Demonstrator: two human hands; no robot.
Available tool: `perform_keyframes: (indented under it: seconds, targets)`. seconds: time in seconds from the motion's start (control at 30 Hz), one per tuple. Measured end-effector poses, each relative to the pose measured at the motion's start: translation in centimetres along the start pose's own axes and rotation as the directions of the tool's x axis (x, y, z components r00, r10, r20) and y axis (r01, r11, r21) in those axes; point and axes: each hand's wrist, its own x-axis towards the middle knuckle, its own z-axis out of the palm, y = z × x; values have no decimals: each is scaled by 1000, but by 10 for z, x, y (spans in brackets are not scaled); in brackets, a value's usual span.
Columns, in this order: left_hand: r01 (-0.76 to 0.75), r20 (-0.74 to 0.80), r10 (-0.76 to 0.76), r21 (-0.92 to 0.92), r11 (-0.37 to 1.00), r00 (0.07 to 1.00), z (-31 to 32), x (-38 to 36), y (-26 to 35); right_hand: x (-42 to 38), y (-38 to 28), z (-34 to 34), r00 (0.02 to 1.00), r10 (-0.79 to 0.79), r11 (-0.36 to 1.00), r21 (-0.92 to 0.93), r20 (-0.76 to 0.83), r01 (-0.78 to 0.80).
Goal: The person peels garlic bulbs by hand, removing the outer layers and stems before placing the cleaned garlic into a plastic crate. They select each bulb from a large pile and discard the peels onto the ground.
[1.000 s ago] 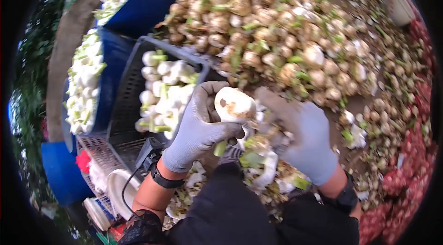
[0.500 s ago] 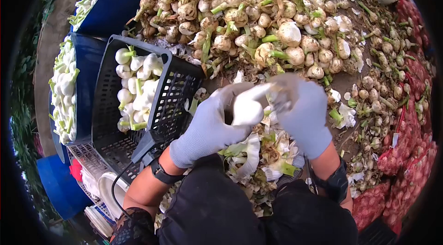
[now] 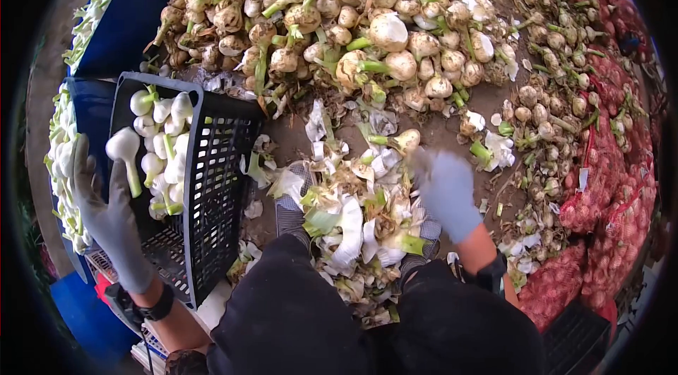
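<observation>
Over the black crate [image 3: 192, 191] at left, my left hand [image 3: 113, 223], in a grey glove, has its fingers spread. Beside those fingertips is a peeled garlic bulb [image 3: 126, 145], its stalk pointing down to the peeled bulbs [image 3: 164, 152] in the crate. Low over the ground in the middle, my gloved right hand [image 3: 448, 195] reaches forward. Its darkened fingertips are smeared by motion, right at an unpeeled garlic bulb [image 3: 407, 140] with a short green stalk; I cannot tell whether they grip it.
A large heap of unpeeled garlic [image 3: 318, 15] spreads ahead. Peelings [image 3: 353, 227] lie between my feet. Blue containers [image 3: 99, 110] filled with peeled garlic stand at far left. Red net sacks [image 3: 614, 234] line the right side, with smaller bulbs [image 3: 540, 117] scattered alongside.
My left hand has gone from the middle to the crate and opened from the peeled bulb. My right hand has lowered slightly, and the view has shifted right.
</observation>
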Motion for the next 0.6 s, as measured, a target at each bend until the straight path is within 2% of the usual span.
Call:
perform_keyframes:
  seconds: [0.03,0.07,0.1,0.13,0.17,0.2,0.23,0.27,0.3,0.33,0.37,0.4,0.43,0.47,0.5,0.53,0.57,0.6]
  targets:
    - [43,69,-25,-272,961,997,11,-6,18,16,5,5,965,-115,989,68,-235,134]
    - [98,140,-28,-521,848,990,25,-12,35,32,0,5,939,-129,959,201,-318,200]
    - [150,280,-8,-491,858,960,38,-21,55,45,-4,14,940,-121,960,205,-321,193]
    - [186,481,132,-558,809,867,55,-24,75,56,-6,30,953,-189,981,-11,-235,192]
    - [380,616,112,-607,697,780,77,-36,86,64,-4,39,962,-237,952,-228,-133,203]
    - [505,716,179,-626,594,675,94,-42,98,66,0,39,964,-232,954,-225,-128,200]
    - [491,795,242,-549,677,556,109,-48,102,64,6,38,993,-114,968,-222,32,119]
    - [310,756,340,-571,760,559,134,-61,99,63,13,37,982,2,971,-233,189,43]
    - [341,792,360,-557,757,494,147,-70,105,56,19,36,981,-1,971,-233,196,48]
    - [286,761,442,-609,740,475,159,-79,109,46,27,32,980,37,999,-43,193,-29]
    - [391,778,452,-616,684,437,173,-93,110,39,34,29,979,74,984,144,191,-103]
    - [259,688,532,-701,665,493,176,-96,123,31,36,27,981,80,901,409,175,-147]
    - [126,593,610,-763,634,525,177,-101,135,22,32,26,980,85,900,407,181,-153]
    - [129,597,614,-763,633,516,182,-108,139,14,19,15,955,139,549,783,261,-293]
    - [200,626,621,-761,617,472,189,-114,142,11,6,3,927,145,39,934,345,-354]
    - [266,651,628,-754,601,426,193,-115,142,12,-5,-8,900,155,-32,912,408,-408]
    - [258,650,633,-755,603,420,192,-112,144,13,-5,-10,901,157,-41,914,404,-403]
    - [295,661,632,-748,594,404,188,-109,146,14,-5,-12,921,83,-14,925,381,-381]
